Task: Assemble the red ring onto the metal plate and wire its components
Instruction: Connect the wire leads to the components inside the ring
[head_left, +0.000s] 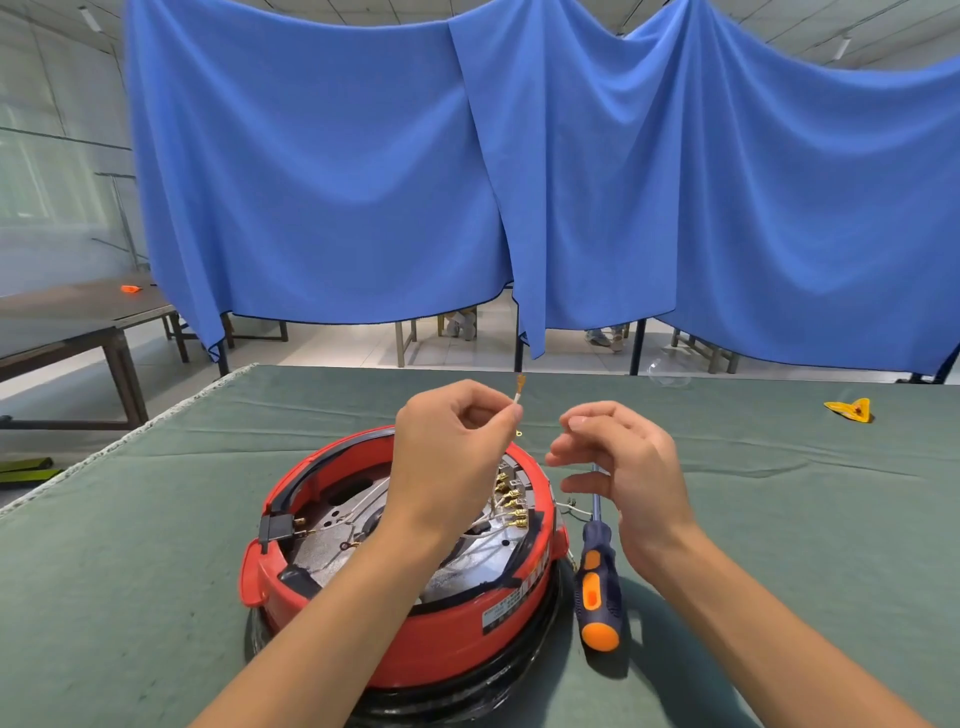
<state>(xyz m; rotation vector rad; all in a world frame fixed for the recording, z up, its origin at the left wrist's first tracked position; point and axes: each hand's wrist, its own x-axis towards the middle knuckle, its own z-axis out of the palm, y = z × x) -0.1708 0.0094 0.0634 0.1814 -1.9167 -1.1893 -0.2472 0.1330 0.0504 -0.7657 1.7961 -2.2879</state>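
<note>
While left hand (457, 441) pinches white wire (517, 396) above red ring (441, 634), right hand (623, 467) relaxed beside, holding nothing

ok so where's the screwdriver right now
In the head view, the screwdriver lies on the green cloth, just right of the red ring.
</note>
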